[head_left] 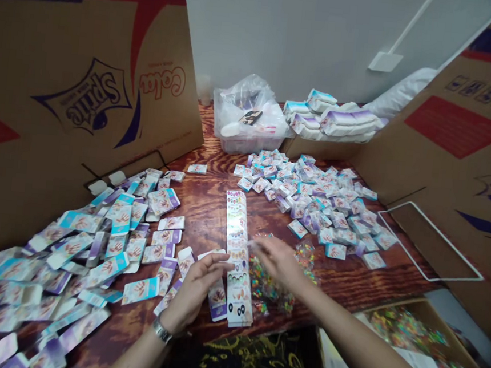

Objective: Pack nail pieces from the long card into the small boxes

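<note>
My left hand [195, 288], with a metal watch on its wrist, is over the table, fingers stretched out toward a long printed leaflet strip [237, 235]. Beneath and beside that hand lie small white-and-purple cartons [218, 303]; I see nothing plainly held in it. My right hand [279, 261] is smeared by motion just right of the strip. Its fingertips are near the strip's edge, and whether they hold something small cannot be made out. Under the right hand are clear packets of colourful small pieces [262, 283]. The strip lies flat, printed with rows of small pictures.
Many flattened or open cartons [111, 241] are heaped at left. Filled cartons [313, 195] are piled at right. Behind stand a plastic tub [249, 144] and bundled packs [349, 124]. Large cardboard boxes [90, 39] flank the table. Lower right, an open box [412, 336] holds colourful packets.
</note>
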A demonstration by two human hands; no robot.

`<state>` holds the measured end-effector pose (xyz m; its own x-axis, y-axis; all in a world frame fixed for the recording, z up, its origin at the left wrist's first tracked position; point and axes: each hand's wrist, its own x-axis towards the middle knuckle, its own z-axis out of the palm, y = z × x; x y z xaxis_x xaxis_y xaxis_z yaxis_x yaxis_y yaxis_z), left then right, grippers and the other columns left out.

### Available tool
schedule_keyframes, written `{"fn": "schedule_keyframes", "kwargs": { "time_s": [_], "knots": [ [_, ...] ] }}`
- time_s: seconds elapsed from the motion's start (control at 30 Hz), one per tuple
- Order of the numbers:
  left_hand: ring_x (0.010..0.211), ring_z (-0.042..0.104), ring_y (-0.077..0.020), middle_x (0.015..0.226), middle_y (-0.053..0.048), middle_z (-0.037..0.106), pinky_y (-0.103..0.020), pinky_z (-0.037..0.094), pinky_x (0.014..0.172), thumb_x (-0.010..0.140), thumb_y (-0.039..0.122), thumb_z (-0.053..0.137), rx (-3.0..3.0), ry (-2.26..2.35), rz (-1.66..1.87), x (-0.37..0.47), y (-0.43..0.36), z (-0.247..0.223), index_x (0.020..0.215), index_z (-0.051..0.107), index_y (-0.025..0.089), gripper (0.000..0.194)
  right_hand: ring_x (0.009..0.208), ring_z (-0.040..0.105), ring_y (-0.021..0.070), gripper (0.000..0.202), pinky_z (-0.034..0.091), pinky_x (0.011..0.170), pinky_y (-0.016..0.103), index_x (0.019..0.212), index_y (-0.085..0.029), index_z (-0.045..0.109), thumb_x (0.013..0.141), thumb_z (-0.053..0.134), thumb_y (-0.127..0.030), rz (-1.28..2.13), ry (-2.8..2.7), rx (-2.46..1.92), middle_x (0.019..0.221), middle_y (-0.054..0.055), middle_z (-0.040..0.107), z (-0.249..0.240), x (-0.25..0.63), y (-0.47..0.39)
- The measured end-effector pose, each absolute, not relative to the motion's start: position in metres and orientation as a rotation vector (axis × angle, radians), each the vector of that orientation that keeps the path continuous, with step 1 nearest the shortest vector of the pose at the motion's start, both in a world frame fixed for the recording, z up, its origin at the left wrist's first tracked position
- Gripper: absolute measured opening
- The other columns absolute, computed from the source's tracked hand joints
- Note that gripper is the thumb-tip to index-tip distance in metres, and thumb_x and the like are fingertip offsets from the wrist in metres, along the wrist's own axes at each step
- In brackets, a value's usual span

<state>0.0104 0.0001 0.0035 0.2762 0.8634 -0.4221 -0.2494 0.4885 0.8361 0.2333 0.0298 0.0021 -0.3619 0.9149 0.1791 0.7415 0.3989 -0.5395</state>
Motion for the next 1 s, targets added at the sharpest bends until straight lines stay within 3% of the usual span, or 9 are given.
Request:
{"fn": "schedule_keyframes", "kwargs": {
  "time_s": [0.1,0.3,0.53,0.73,0.9,1.0],
  "knots": [
    [0.098,0.061,-0.0224,0.108,-0.010,0.065,-0.036,0.044,0.089,0.075,0.033,0.065,0.768,1.082,0.883,0.005,0.002,-0.001,0.105,0.058,0.016,0.035,0.070,0.061,0.0146,0.023,0.042,0.060,0.022,0.098,-0.019,0.058,0.090,0.043,-0.035,0.703,-1.826,-1.982,0.082,0.002,0.067,-0.012,0.266,0.050],
    [0.092,0.064,-0.0226,0.102,-0.010,0.066,-0.038,0.046,0.089,0.075,0.036,0.065,0.792,1.109,0.874,0.001,0.000,-0.009,0.105,0.057,0.015,0.038,0.058,0.057,0.0147,0.015,0.032,0.051,0.022,0.078,-0.017,0.061,0.078,0.058,-0.031,0.759,-1.830,-2.171,0.065,0.002,0.064,-0.051,0.277,0.073],
    [0.096,0.064,-0.0239,0.104,-0.010,0.066,-0.038,0.047,0.089,0.075,0.038,0.065,0.810,1.120,0.896,-0.002,-0.001,-0.013,0.103,0.058,0.016,0.037,0.057,0.050,0.0135,0.007,0.024,0.051,0.023,0.071,-0.019,0.054,0.075,0.057,-0.024,0.709,-1.954,-2.139,0.062,0.000,0.057,-0.051,0.267,0.077],
    [0.094,0.065,-0.0240,0.101,-0.010,0.066,-0.040,0.047,0.089,0.075,0.039,0.065,0.803,1.117,0.903,-0.004,0.000,-0.013,0.104,0.056,0.014,0.039,0.064,0.052,0.0157,0.018,0.031,0.056,0.023,0.086,-0.018,0.053,0.087,0.042,-0.031,0.664,-1.953,-2.011,0.071,0.002,0.059,-0.030,0.278,0.077],
    [0.090,0.065,-0.0226,0.097,-0.010,0.067,-0.038,0.048,0.087,0.070,0.041,0.069,0.808,1.139,0.886,0.003,0.001,-0.009,0.100,0.059,0.014,0.041,0.064,0.057,0.0140,0.017,0.038,0.059,0.022,0.077,-0.019,0.060,0.081,0.054,-0.034,0.904,-2.120,-1.750,0.069,-0.002,0.063,-0.018,0.279,0.074],
    [0.090,0.065,-0.0222,0.095,-0.010,0.068,-0.038,0.047,0.088,0.070,0.042,0.069,0.800,1.141,0.881,0.003,0.000,-0.009,0.099,0.059,0.014,0.042,0.066,0.059,0.0146,0.019,0.041,0.060,0.023,0.088,-0.018,0.062,0.082,0.054,-0.034,0.919,-2.089,-1.774,0.076,0.001,0.066,-0.024,0.280,0.073]
  ]
}}
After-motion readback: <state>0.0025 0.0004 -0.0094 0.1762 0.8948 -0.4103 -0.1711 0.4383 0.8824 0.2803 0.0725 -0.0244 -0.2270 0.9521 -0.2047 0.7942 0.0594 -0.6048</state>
